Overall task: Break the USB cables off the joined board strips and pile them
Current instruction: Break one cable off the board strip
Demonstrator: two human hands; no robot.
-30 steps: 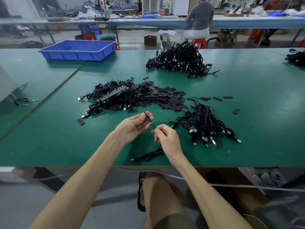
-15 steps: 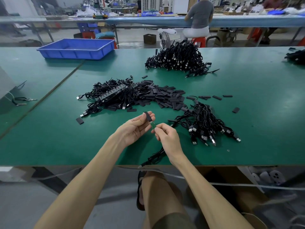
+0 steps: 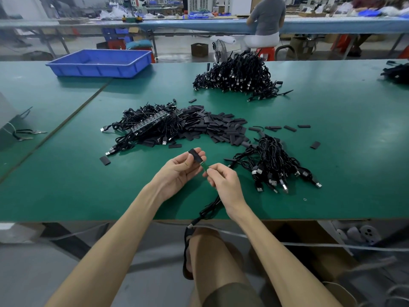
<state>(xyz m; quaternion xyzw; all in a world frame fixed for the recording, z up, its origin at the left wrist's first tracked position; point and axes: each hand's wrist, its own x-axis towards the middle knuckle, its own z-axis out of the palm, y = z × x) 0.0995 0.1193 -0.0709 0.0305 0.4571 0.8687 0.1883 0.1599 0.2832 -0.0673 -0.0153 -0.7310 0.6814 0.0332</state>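
**One cable in hand, sleeve lined up with its board**

Closest to you, the cable (image 3: 208, 209) drops from your right hand (image 3: 225, 182) over the counter (image 3: 66, 191) edge, and its plug hangs near your knee. Letting it hang keeps the slack out of your fingers' way. Your right grip is a narrow pinch on the small green board (image 3: 205, 166) at the cable's end. Your left hand (image 3: 179, 171) has its grip on a black sleeve (image 3: 195, 154), held between thumb and fingertips with one end pointing at the board. I cannot tell whether the two touch. You seem to be matching sleeve to board.

Just to the right lies the near pile (image 3: 276, 165) of separated cables, plugs fanned toward you, probably kept close so each finished piece is a short drop. Beyond your hands, a joined board strip (image 3: 152, 121) rests on a tangle of attached cables, with loose sleeves (image 3: 221, 129) spread beside it, all within reach. Farther back sits the larger heap (image 3: 236, 76), and the blue tray (image 3: 99, 63) stands far left.
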